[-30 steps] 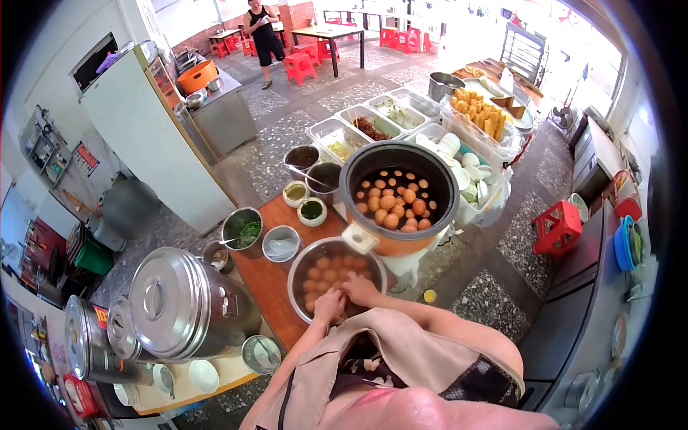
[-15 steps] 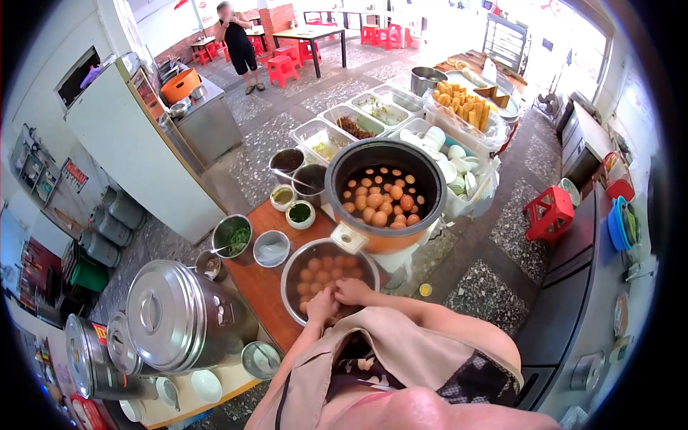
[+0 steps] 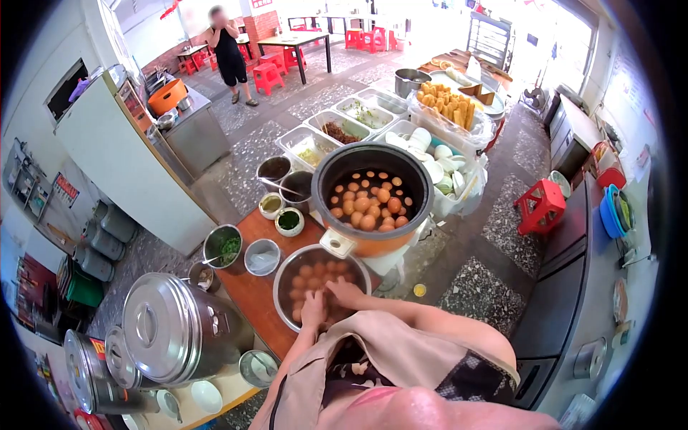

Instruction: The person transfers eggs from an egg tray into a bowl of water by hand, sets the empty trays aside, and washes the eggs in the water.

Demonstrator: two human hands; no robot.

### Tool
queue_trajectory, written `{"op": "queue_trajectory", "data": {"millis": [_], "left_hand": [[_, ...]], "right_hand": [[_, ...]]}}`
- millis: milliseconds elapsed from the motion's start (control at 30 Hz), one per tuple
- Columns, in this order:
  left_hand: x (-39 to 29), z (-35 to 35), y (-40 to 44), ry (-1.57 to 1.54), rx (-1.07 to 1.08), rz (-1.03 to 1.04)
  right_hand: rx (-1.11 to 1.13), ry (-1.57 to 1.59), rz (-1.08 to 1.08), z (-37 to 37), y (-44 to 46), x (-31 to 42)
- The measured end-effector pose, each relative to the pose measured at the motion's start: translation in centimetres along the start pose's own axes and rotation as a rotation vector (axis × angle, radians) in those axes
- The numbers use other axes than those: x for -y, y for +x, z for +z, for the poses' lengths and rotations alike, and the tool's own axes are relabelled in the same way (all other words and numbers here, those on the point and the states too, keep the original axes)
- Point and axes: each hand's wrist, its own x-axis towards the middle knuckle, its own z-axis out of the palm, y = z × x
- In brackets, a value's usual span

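Observation:
A steel bowl (image 3: 282, 309) of brown eggs (image 3: 320, 271) in liquid stands on the brown tabletop directly in front of me. Over its near side, my left hand (image 3: 313, 309) reaches down with curled fingers. My right hand (image 3: 345, 293) comes in from the right, fingers bent down toward the liquid. Both hands are among the eggs, slightly apart. Whatever the fingers hold is hidden by the hands and the liquid. Just behind the bowl, a large orange pot with a black inner wall (image 3: 326, 175) holds more brown eggs in dark liquid.
Left of the bowl are a small bowl with a clear bag (image 3: 263, 256) and a pot of chopped greens (image 3: 223, 247). A big lidded steel pot (image 3: 161, 326) stands nearer left. Food trays (image 3: 309, 147) and fried dough sticks (image 3: 448, 104) lie beyond. A person (image 3: 228, 54) stands far off.
My hands were close together over the bowl's near side; now they are a little apart and lower among the eggs. The whole view has shifted slightly.

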Motion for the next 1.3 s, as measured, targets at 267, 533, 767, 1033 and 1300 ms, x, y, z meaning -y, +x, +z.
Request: {"op": "queue_trajectory", "data": {"millis": [267, 533, 767, 1033, 1300], "left_hand": [[-0.8, -0.2, -0.3, 0.026, 0.075, -0.070], [-0.7, -0.5, -0.3, 0.058, 0.014, 0.035], [0.3, 0.1, -0.1, 0.045, -0.033, 0.100], [-1.4, -1.2, 0.0, 0.189, 0.220, -0.210], [-1.0, -0.3, -0.5, 0.113, 0.070, -0.107]], "right_hand": [[0.065, 0.041, 0.077, -0.5, -0.3, 0.9], [-0.188, -0.068, -0.344, 1.3, 0.0, -0.9], [0.042, -0.039, 0.017, -0.7, -0.6, 0.7], [0.032, -0.052, 0.035, -0.3, -0.2, 0.6], [-0.009, -0.167, -0.218, 1.3, -0.3, -0.7]]}}
